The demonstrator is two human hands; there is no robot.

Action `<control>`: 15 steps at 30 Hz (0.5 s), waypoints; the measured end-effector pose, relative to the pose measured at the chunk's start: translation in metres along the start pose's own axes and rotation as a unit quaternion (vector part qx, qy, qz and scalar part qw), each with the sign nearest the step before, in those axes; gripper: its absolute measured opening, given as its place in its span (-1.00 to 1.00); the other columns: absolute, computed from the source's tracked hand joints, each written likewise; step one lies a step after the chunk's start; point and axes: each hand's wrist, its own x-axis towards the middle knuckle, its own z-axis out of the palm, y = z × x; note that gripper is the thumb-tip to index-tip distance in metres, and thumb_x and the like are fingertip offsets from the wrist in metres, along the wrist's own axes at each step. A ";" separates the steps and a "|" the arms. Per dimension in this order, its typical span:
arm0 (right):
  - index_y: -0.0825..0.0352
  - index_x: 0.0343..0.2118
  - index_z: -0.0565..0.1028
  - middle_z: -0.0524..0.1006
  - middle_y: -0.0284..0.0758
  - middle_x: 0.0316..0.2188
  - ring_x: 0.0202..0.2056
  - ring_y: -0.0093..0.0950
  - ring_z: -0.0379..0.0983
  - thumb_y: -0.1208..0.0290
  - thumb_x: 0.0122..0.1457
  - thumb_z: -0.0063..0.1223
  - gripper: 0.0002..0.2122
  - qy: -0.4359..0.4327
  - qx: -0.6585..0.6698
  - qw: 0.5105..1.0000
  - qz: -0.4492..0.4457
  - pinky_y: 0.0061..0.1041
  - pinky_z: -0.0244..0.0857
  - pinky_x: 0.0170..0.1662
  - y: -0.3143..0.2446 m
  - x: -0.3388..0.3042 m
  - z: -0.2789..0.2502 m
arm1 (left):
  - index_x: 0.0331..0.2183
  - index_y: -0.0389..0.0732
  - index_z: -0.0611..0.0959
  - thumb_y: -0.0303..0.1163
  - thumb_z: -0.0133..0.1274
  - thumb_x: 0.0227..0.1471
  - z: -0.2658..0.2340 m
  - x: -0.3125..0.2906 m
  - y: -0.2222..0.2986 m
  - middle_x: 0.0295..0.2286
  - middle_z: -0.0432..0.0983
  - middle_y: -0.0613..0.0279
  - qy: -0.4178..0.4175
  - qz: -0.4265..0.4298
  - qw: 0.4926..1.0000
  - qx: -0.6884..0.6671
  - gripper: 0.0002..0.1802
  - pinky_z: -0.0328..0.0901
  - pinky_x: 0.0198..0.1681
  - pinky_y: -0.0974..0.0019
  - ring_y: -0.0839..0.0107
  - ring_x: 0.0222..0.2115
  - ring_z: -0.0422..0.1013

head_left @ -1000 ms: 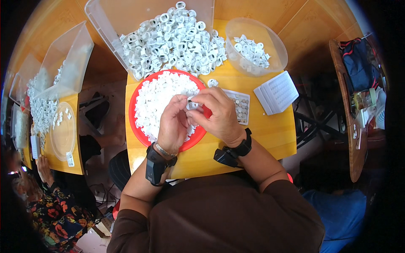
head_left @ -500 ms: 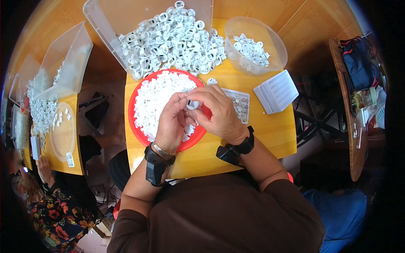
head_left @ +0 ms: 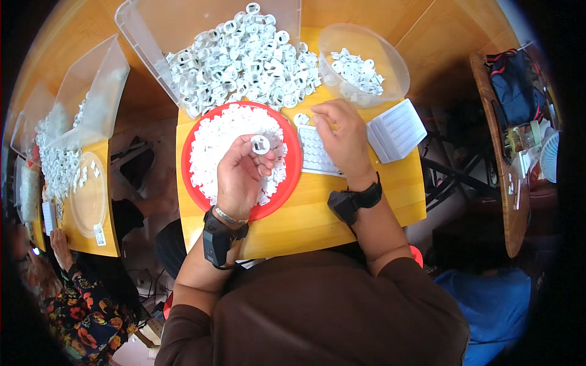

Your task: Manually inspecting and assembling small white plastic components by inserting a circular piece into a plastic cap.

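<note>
My left hand (head_left: 240,174) is closed on a round white plastic part (head_left: 260,144) with a dark slot in its face, held up between thumb and fingers. It hovers above a red round basin (head_left: 293,183) heaped with small white plastic pieces (head_left: 210,143). My right hand (head_left: 343,137) is over a white tray (head_left: 317,160) with rows of round cells, covering its right part. Its thumb and forefinger are apart, and nothing shows between them. Beside those fingertips lies another round white part (head_left: 301,119) on the table.
A big clear bin (head_left: 143,46) at the back spills many round white parts (head_left: 244,67). Right of it stands a clear round tub (head_left: 400,76) of white pieces. Stacked white trays (head_left: 397,131) sit at the table's right. Leftward, another person's hand (head_left: 61,247) rests at a second table (head_left: 97,241).
My hands have separated. The right one moved right to the white tray, while the left keeps the round white part and has turned it face up.
</note>
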 end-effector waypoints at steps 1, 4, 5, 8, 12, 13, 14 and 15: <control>0.33 -0.36 0.53 0.51 -0.22 -0.38 -0.27 -0.21 0.42 0.54 0.01 0.10 -0.89 0.001 -0.002 1.000 0.000 -0.30 0.31 -0.20 0.004 0.000 -0.004 | -0.24 -0.25 0.43 -0.35 -0.20 0.14 0.000 0.000 0.000 -0.46 0.52 0.10 -0.003 -0.001 1.000 -0.001 -0.79 0.31 -0.38 0.42 0.40 -0.49 0.42; 0.32 -0.42 0.54 0.51 -0.22 -0.42 -0.30 -0.21 0.43 0.48 0.02 0.10 -0.93 -0.032 -0.043 0.997 0.050 -0.30 0.31 -0.23 0.009 0.001 -0.013 | -0.25 -0.25 0.43 -0.34 -0.22 0.15 -0.002 0.000 -0.001 -0.47 0.52 0.10 -0.014 0.012 1.000 0.014 -0.78 0.30 -0.38 0.42 0.40 -0.50 0.41; 0.31 -0.45 0.55 0.51 -0.23 -0.44 -0.31 -0.22 0.43 0.46 0.02 0.09 -0.93 -0.088 -0.034 0.994 0.061 -0.30 0.31 -0.24 0.009 0.001 -0.014 | -0.25 -0.24 0.44 -0.33 -0.23 0.16 -0.001 0.000 0.000 -0.48 0.52 0.10 -0.016 0.013 1.000 0.012 -0.78 0.30 -0.38 0.41 0.40 -0.51 0.41; 0.30 -0.49 0.56 0.50 -0.24 -0.48 -0.33 -0.23 0.43 0.42 0.00 0.09 -0.92 -0.169 -0.031 0.984 0.042 -0.29 0.30 -0.26 0.011 -0.003 -0.012 | -0.25 -0.25 0.44 -0.32 -0.23 0.17 0.003 -0.001 0.000 -0.48 0.52 0.11 -0.007 0.011 1.000 0.004 -0.77 0.29 -0.39 0.41 0.40 -0.51 0.40; 0.29 -0.52 0.56 0.49 -0.24 -0.53 -0.37 -0.23 0.41 0.43 -0.04 0.09 -0.92 -0.236 -0.026 0.971 0.007 -0.26 0.29 -0.29 0.004 -0.006 -0.003 | -0.25 -0.24 0.44 -0.32 -0.22 0.17 -0.001 0.000 0.000 -0.49 0.52 0.11 -0.017 0.010 1.000 0.004 -0.78 0.29 -0.41 0.43 0.41 -0.53 0.40; 0.29 -0.52 0.56 0.49 -0.24 -0.53 -0.37 -0.23 0.41 0.43 -0.04 0.09 -0.92 -0.236 -0.026 0.971 0.007 -0.26 0.29 -0.29 0.003 -0.006 -0.001 | -0.25 -0.24 0.44 -0.32 -0.22 0.17 -0.001 -0.001 0.000 -0.49 0.52 0.11 -0.017 0.010 1.000 0.004 -0.78 0.29 -0.41 0.43 0.41 -0.53 0.40; 0.29 -0.53 0.56 0.48 -0.23 -0.53 -0.37 -0.23 0.41 0.43 -0.04 0.08 -0.92 -0.235 -0.036 0.971 0.004 -0.25 0.29 -0.30 0.004 -0.008 0.003 | -0.24 -0.23 0.43 -0.32 -0.21 0.16 0.000 -0.001 0.000 -0.49 0.52 0.11 -0.027 0.007 1.000 0.000 -0.78 0.30 -0.42 0.43 0.41 -0.53 0.41; 0.29 -0.54 0.56 0.48 -0.23 -0.53 -0.37 -0.23 0.41 0.44 -0.05 0.08 -0.93 -0.235 -0.047 0.971 0.002 -0.24 0.29 -0.30 0.005 -0.009 0.005 | -0.24 -0.23 0.43 -0.32 -0.19 0.15 0.001 -0.002 0.000 -0.49 0.52 0.10 -0.037 0.005 0.999 -0.003 -0.79 0.30 -0.42 0.44 0.41 -0.52 0.42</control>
